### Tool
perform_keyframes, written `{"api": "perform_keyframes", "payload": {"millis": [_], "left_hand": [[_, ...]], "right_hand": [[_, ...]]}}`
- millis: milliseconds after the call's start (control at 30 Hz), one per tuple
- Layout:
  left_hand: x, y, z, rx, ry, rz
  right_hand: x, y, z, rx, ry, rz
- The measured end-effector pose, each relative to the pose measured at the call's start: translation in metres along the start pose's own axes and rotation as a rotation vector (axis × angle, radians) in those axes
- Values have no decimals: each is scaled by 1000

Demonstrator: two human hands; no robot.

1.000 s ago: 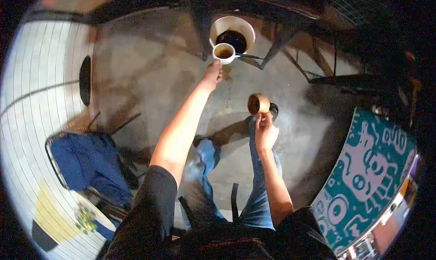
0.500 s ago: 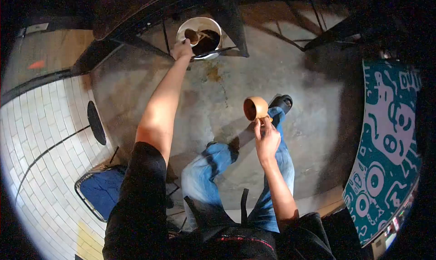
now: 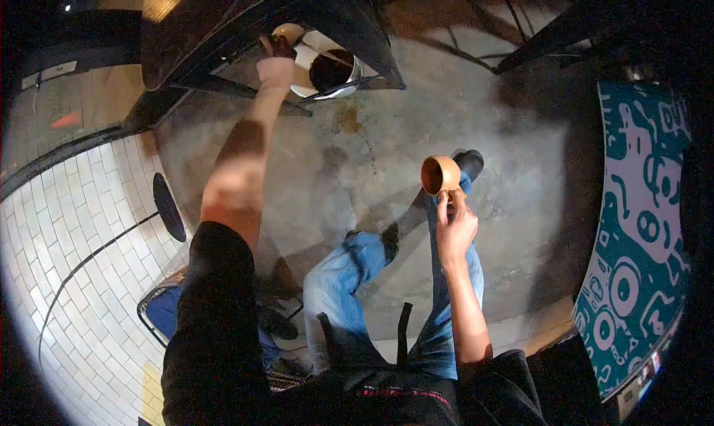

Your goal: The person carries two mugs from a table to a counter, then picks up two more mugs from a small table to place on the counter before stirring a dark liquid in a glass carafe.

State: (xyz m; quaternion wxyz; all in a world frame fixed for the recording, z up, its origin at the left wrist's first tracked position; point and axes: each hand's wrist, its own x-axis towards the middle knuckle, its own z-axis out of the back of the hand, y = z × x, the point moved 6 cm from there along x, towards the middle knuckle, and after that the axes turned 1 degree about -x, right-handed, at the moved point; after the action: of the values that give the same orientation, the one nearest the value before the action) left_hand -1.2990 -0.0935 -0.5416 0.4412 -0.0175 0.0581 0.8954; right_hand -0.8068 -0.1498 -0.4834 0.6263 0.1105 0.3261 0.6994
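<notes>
At the upper left, my left hand (image 3: pixel 277 60) is closed on a light-coloured cup (image 3: pixel 288 33), in shadow beside the dark frame. Just right of it is a white bucket (image 3: pixel 300 80) with dark brown contents (image 3: pixel 332 69). My right hand (image 3: pixel 456 223) pinches the handle of an orange cup (image 3: pixel 446 174), over my leg. That cup lies on its side in the air, its dark opening facing left.
A dark metal table frame (image 3: pixel 379 46) crosses in front of the bucket. A teal patterned panel (image 3: pixel 639 225) stands at the right. White tiled wall (image 3: pixel 89 218) and a blue chair (image 3: pixel 161 312) are on the left. The concrete floor (image 3: pixel 513 240) has a brown stain.
My left hand has moved up and left with its cup, from over the bucket to its left edge. My right hand with the orange cup has shifted slightly right.
</notes>
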Motion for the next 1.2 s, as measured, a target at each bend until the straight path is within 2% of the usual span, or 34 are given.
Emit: {"api": "perform_keyframes", "payload": {"millis": [33,100,133,200,233,300,333,400,467,500,533,567,600,633,667,700,767,833,867,900,1033,1100,1133,1200], "left_hand": [[7,13,-19,4,3,-1],[11,11,-18,249,-341,-190],[11,11,-16,252,-341,-192],[11,13,-9,102,-195,-171],[6,9,3,108,-194,-172],[-1,1,19,198,2,-140],[-5,-3,34,205,0,-149],[-17,-6,42,126,410,-67],[-39,2,40,-146,36,-64],[-51,2,34,-330,80,-250],[-67,10,17,-408,200,-110],[-82,13,1,-503,327,-141],[-113,16,-7,-649,273,-51],[-147,5,-1,-801,425,51],[-180,-5,-3,-1011,603,175],[-216,-18,13,-1168,628,53],[-293,-54,69,-1378,765,258],[-351,-89,116,-1451,871,319],[-372,-99,134,-1411,990,103],[-391,-114,161,-1426,1024,99],[-444,-186,242,-1397,1212,14],[-453,-250,276,-1363,1313,-120],[-453,-280,289,-1343,1345,-87],[-447,-346,318,-1250,1349,-164]], "right_hand": [[-1,1,0,2,3,-3],[-1,4,1,14,21,-13],[-1,6,3,18,22,-14],[-1,11,7,43,45,-20],[-2,11,9,48,48,-21],[-5,11,16,38,46,18],[-8,9,20,42,32,18],[-16,1,30,104,-3,-12],[-27,-3,46,213,-31,-70],[-35,-7,56,237,-92,-56],[-47,-21,60,355,-80,-191],[-61,-32,65,474,-67,-321],[-75,-36,71,590,-61,-422],[-90,-43,84,606,-104,-420],[-111,-57,88,758,-60,-507],[-136,-66,94,917,-34,-588],[-187,-67,125,1037,-133,-510],[-234,-62,157,1107,-185,-625],[-254,-54,175,1166,-179,-689],[-271,-49,190,1236,-163,-754],[-307,-58,263,1356,-242,-695],[-301,-85,309,1414,-336,-733],[-296,-95,330,1439,-385,-725],[-288,-111,378,1491,-464,-692]]}}
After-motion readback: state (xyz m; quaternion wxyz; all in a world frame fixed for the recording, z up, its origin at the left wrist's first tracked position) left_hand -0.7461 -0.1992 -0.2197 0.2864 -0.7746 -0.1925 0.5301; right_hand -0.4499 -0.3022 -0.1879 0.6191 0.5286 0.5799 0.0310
